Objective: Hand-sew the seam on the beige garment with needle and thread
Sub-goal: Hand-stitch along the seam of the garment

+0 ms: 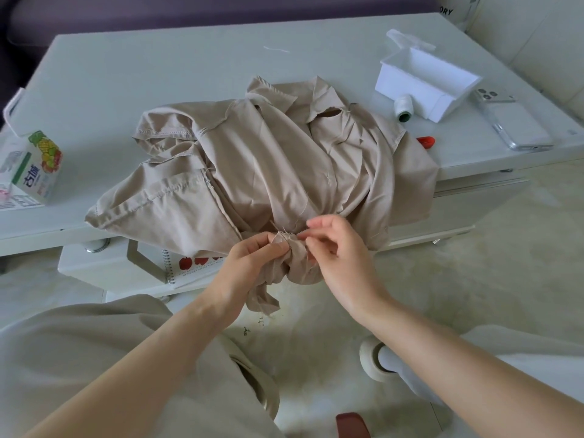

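Note:
The beige garment (252,159) lies crumpled on the white table (158,74), and one bunched end hangs over the near edge. My left hand (249,263) grips that bunched fabric and pinches the seam edge (284,237) between thumb and fingers. My right hand (335,248) is just to the right of the seam, fingers curled, with fingertips pinched together at the fabric. The needle is too small to make out between them. A thin thread (303,207) runs up from the seam across the cloth.
A white open box (426,80) stands at the back right, with a thread spool (403,109) beside it, a phone (512,121) and a red object (426,142). A juice carton (34,165) is at the left. A spiral notebook (196,263) lies on the lower shelf.

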`<state>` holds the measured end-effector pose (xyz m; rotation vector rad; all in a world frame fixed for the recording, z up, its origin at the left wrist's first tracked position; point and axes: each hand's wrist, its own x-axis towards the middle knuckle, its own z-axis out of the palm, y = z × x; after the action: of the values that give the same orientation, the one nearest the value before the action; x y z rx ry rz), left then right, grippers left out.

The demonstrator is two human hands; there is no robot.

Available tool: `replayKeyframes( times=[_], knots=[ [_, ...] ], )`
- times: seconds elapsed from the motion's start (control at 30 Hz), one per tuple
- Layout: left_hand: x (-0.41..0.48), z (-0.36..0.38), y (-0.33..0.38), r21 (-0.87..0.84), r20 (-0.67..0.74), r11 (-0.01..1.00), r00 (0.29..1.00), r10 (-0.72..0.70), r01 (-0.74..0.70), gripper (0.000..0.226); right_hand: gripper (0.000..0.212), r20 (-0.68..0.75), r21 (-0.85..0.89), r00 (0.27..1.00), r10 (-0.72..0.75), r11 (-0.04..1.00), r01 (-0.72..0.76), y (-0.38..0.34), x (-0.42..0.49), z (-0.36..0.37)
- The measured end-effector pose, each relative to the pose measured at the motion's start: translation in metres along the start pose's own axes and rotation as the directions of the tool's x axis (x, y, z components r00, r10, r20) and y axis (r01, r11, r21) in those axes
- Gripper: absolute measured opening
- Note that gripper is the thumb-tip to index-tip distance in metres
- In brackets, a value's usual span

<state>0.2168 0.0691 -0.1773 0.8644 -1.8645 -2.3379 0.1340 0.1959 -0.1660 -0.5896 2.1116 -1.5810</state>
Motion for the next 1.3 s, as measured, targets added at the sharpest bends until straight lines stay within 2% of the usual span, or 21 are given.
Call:
replayKeyframes(
  times=[0.07,0.17,0.3,0.5,0.7,0.8,0.97,1.13,1.3],
  knots=[
    [-0.001,0.0,0.001,0.017,-0.003,1.0,1.0,-0.007,0.007,0.028,0.018,-0.039,-0.089,0.991,-0.131,0.988,0.128,-0.004,-0.002,0.0],
    [-0.002,0.001,0.003,0.025,0.023,0.999,0.999,-0.029,0.028,0.03,0.017,0.017,-0.174,0.97,-0.242,0.955,0.241,-0.008,-0.004,-0.001],
    [-0.003,0.001,0.005,0.068,0.064,0.996,0.996,-0.064,0.06,0.053,0.012,0.086,-0.244,0.97,-0.225,0.94,0.24,-0.01,-0.005,0.0],
    [-0.004,0.006,0.004,0.121,0.062,0.992,0.997,-0.055,0.047,0.049,0.006,0.095,-0.233,0.965,-0.246,0.936,0.262,-0.007,-0.003,0.005],
    [-0.004,0.008,0.002,0.187,0.025,0.982,1.0,-0.015,0.01,0.037,0.016,0.101,-0.178,0.94,-0.325,0.924,0.339,-0.011,-0.006,0.005],
    [-0.004,0.009,0.0,0.204,0.002,0.979,1.0,0.012,-0.012,0.029,0.01,0.175,-0.068,0.947,-0.271,0.956,0.286,-0.019,-0.012,0.003],
    [-0.002,0.004,-0.004,0.238,-0.078,0.971,0.996,0.034,-0.014,0.015,0.012,0.321,0.108,0.929,-0.186,0.981,0.159,-0.028,-0.023,-0.002],
    [0.004,0.002,-0.005,0.162,-0.201,0.987,0.979,0.043,-0.01,0.018,0.017,0.324,0.001,0.94,-0.103,0.994,0.109,-0.009,-0.026,-0.019],
    [0.006,0.0,-0.007,0.127,-0.242,0.992,0.969,0.038,-0.007,0.017,0.019,0.294,-0.159,0.956,-0.01,0.986,0.059,0.016,-0.028,-0.042]
  ],
)
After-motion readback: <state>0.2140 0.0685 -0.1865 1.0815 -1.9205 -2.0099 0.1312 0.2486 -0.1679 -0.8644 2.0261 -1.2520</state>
